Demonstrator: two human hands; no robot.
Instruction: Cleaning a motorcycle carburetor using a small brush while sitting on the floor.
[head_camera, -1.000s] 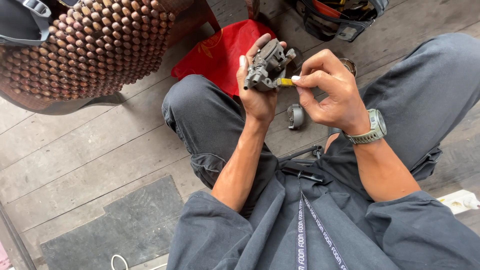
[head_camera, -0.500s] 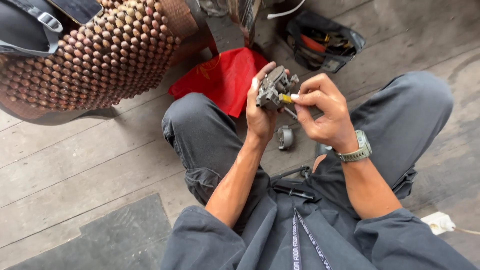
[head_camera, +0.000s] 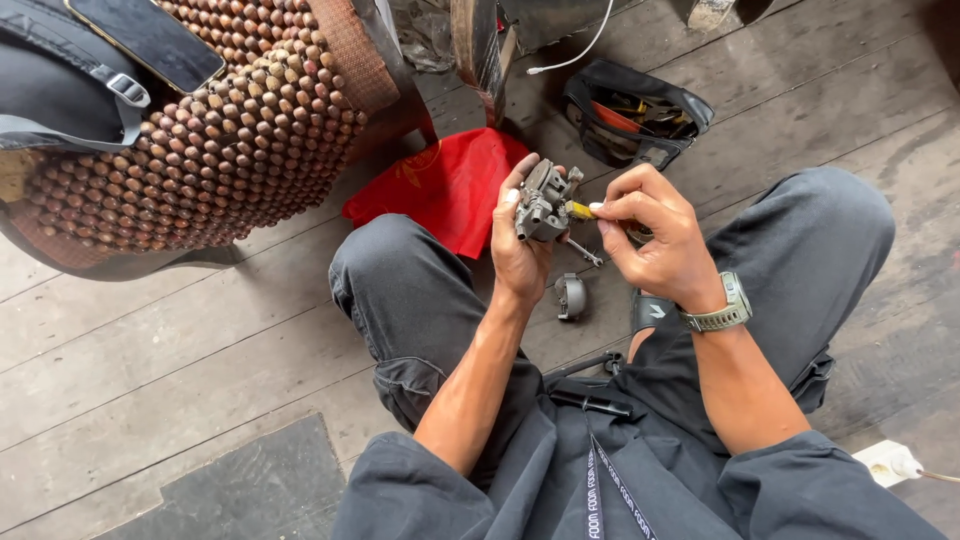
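left hand (head_camera: 520, 250) grips grey cast-metal carburettor body (head_camera: 545, 205); right hand (head_camera: 655, 240) pinches small yellow-handled tool (head_camera: 578, 211) against it; angled pressure may slip the tip off

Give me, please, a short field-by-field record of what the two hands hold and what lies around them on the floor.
left hand: grips a small grey metal part, held upright
right hand: pinches a yellow-tipped tool against that part
wrist: grey watch on the right arm
floor: wooden planks
behind the hands: red cloth, open black tool pouch
below the part: small grey metal cap
far left: beaded seat cover
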